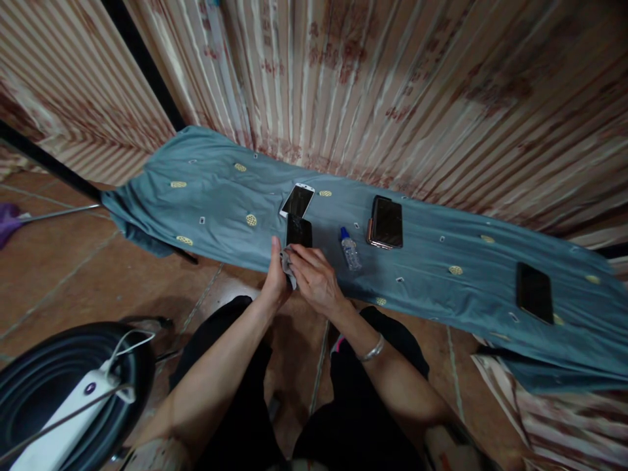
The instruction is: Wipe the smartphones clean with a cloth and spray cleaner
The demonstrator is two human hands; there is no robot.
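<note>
My left hand (275,275) grips the lower end of a black phone (299,231), held upright over the front edge of a teal cloth (210,196). My right hand (314,275) presses a small grey wiping cloth (288,265) against the phone's lower part. A white-framed phone (297,200) lies just beyond the black one. A small clear bottle with a blue cap (350,249) lies on the teal cloth to the right of my hands.
A dark phone in a bronze case (386,222) and another black phone (534,292) lie further right on the cloth. Striped curtain (392,85) hangs behind. A black round tub (44,386) with a white power strip (63,418) sits at the lower left on the tiled floor.
</note>
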